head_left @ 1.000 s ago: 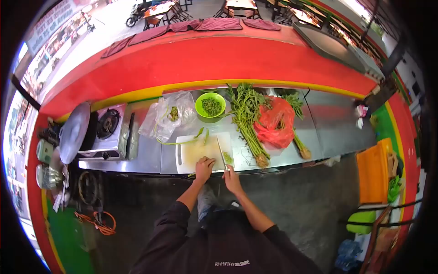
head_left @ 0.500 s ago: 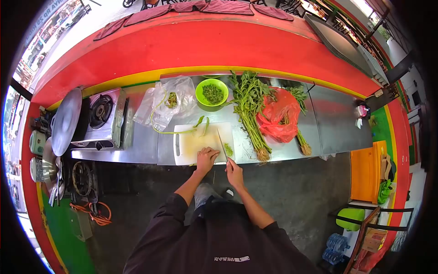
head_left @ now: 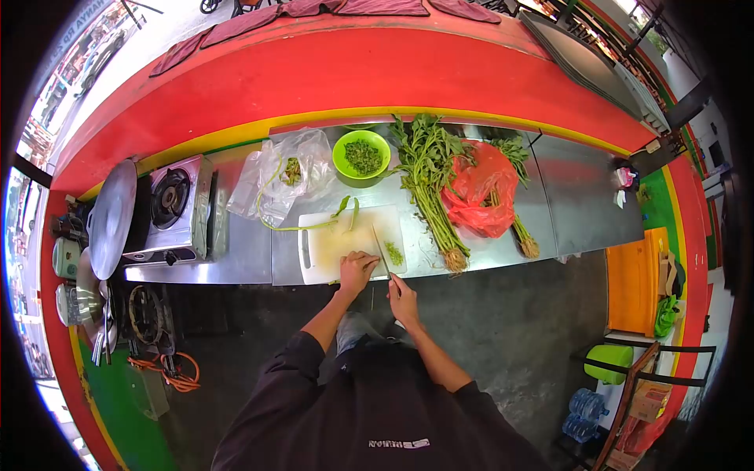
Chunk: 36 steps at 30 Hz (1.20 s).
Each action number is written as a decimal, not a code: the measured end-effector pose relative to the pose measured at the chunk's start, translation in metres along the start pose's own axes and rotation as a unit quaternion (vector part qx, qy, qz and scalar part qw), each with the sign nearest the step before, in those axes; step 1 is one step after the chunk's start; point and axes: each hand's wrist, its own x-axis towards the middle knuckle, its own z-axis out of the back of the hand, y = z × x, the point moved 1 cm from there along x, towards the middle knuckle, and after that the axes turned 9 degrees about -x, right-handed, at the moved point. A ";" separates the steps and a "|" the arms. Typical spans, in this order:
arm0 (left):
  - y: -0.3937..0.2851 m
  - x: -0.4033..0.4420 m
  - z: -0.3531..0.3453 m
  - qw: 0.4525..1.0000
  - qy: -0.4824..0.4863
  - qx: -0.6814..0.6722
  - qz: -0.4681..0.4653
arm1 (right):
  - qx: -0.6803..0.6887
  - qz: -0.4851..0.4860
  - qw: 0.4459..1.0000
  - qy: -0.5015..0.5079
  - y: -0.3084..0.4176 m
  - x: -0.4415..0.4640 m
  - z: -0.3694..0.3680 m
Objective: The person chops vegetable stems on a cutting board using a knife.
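My right hand (head_left: 402, 298) is wrapped around the handle of a knife (head_left: 381, 250), whose blade points away from me over the white cutting board (head_left: 314, 255). Close to the left side of the blade, my left hand (head_left: 357, 271) is closed on the board, pinching what looks like a green stem. The fingers mostly hide it, though a bit of green shows by the wrist. Finely chopped green pieces (head_left: 394, 253) lie right of the blade. Leafy green pieces (head_left: 345, 210) and a long stem (head_left: 287, 228) rest at the board's far left part.
Behind the board stands a green bowl (head_left: 339, 161) of chopped leaves. A clear plastic bag (head_left: 310, 153) lies left of it. Bundled leafy stems (head_left: 428, 208) and a red plastic bag (head_left: 483, 196) are on the right. A gas stove (head_left: 169, 204) stands at the left on the steel counter (head_left: 581, 196).
The camera view has shifted slightly. Both hands and the knife keep almost the same place on the board, and the chopped pieces look much the same.
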 end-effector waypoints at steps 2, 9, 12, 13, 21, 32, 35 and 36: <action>-0.002 0.000 0.002 1.000 0.006 0.000 -0.002 | 0.002 -0.002 1.000 -0.002 0.000 -0.001 0.001; 0.000 -0.001 0.001 1.000 -0.002 -0.003 -0.008 | 0.006 0.004 1.000 -0.003 0.000 -0.001 0.000; -0.001 -0.001 0.001 1.000 0.004 0.006 -0.003 | -0.014 0.005 1.000 0.000 0.001 -0.001 -0.003; -0.001 -0.001 0.001 1.000 0.004 0.007 -0.001 | -0.028 0.011 1.000 -0.003 0.002 -0.001 -0.004; 0.000 -0.002 0.003 0.999 0.011 0.015 -0.042 | -0.109 0.110 0.986 -0.059 -0.002 0.010 -0.010; -0.006 -0.001 0.000 1.000 -0.002 0.001 -0.012 | -0.079 0.041 0.996 -0.020 0.007 0.010 -0.006; -0.004 0.000 0.000 1.000 0.001 0.005 -0.016 | -0.089 0.051 0.994 -0.022 0.002 0.008 -0.010; -0.004 0.000 0.000 1.000 0.005 0.009 -0.016 | -0.086 0.051 0.995 -0.021 -0.002 0.009 -0.014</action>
